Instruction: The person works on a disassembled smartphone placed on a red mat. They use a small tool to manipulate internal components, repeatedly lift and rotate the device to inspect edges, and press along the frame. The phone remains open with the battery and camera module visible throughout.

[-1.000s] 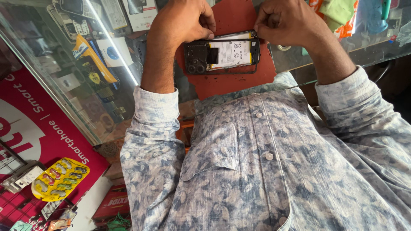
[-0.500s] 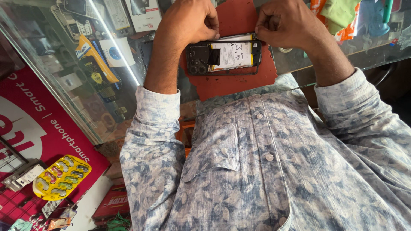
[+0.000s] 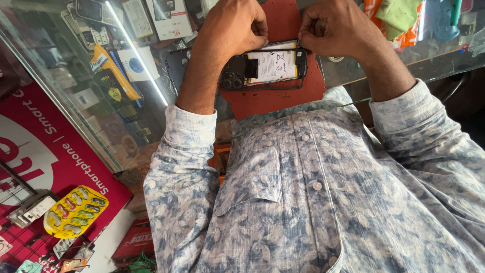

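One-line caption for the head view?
Left hand and right hand grip an opened phone on a red mat.

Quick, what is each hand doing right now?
Left hand: curled shut, fingertips pressing the upper edge of the opened black smartphone.
Right hand: curled shut, pinching the phone's upper right corner.

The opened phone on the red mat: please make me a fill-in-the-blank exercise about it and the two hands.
1. The opened phone lies on a mat of ______ colour.
2. The left hand rests over the end of the phone that has the ______ lenses.
3. The right hand touches the phone's far ______ corner, as the picture shows it.
4. The mat lies on a counter made of ______.

Missing words: red; camera; right; glass
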